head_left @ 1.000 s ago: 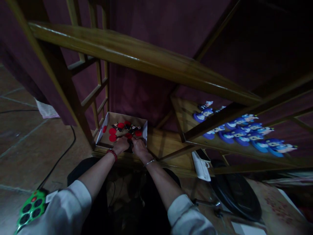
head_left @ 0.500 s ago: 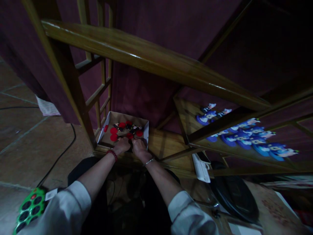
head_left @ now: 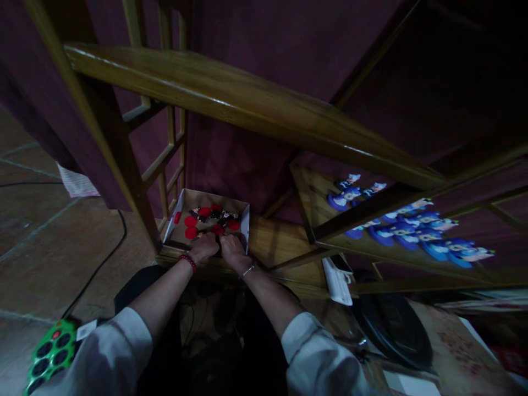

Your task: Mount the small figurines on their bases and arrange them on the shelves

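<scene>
Both hands are low over the near side of a shallow cardboard box (head_left: 216, 197) on the wooden shelf. My left hand (head_left: 205, 246), with a red bead bracelet at the wrist, is closed with its fingers curled inward. My right hand (head_left: 233, 247), wearing a thin silvery bracelet, is closed close beside it. Whatever the fingertips pinch is small, dark and mostly hidden. Just beyond the hands in the box lie several red discs (head_left: 191, 221) and small black figurines (head_left: 226, 216). A red piece (head_left: 177, 218) rests by the box's left wall.
A wooden rail (head_left: 231, 102) crosses above the hands. Blue figurines on bases (head_left: 396, 231) stand on a raised shelf at right. A white box (head_left: 337, 280) sits on the right. A green power strip (head_left: 51, 352) with a cable lies on the tiled floor at left.
The view has shifted slightly. Both hands keep nearly the same place and closed pose over the box; its contents look unchanged.
</scene>
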A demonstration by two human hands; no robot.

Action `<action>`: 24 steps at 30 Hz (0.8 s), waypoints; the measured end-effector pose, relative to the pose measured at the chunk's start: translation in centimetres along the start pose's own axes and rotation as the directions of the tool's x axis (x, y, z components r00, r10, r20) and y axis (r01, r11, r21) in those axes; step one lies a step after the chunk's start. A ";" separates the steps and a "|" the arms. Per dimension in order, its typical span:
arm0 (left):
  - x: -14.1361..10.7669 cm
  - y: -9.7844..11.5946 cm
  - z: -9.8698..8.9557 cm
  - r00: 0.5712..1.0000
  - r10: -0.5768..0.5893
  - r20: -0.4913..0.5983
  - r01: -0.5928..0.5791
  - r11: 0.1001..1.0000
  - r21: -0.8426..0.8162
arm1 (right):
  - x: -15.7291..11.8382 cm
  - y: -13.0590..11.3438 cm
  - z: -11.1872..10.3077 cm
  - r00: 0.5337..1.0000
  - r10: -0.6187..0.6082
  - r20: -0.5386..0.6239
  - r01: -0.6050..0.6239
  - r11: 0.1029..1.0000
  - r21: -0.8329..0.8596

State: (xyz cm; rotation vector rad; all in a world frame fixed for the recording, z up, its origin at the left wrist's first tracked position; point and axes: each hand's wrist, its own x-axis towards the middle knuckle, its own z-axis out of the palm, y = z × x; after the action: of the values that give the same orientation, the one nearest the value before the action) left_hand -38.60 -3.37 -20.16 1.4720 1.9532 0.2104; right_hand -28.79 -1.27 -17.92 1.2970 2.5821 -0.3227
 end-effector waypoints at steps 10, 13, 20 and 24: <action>0.0 -0.9 -1.1 0.997 0.056 0.053 -0.061 0.995 0.079 | -0.1 1.3 0.8 0.997 0.044 -0.058 -0.037 0.992 0.123; -0.1 -0.9 -1.3 0.995 0.071 0.065 -0.076 0.994 0.073 | -0.2 2.0 1.0 0.993 0.071 -0.099 -0.049 0.976 0.213; -0.2 -0.8 -1.4 0.994 0.082 0.075 -0.084 0.996 0.027 | -0.7 2.3 1.2 0.989 0.071 -0.128 -0.039 0.971 0.236; -0.4 -0.7 -1.6 0.994 0.099 0.037 -0.098 0.995 -0.024 | -0.9 2.5 1.0 0.982 0.076 -0.174 -0.027 0.964 0.266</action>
State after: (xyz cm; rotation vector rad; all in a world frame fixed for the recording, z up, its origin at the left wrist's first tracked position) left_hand -40.04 -3.52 -19.11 1.5481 1.8444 0.2446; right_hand -26.13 -0.79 -18.80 1.5471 2.7227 -0.5785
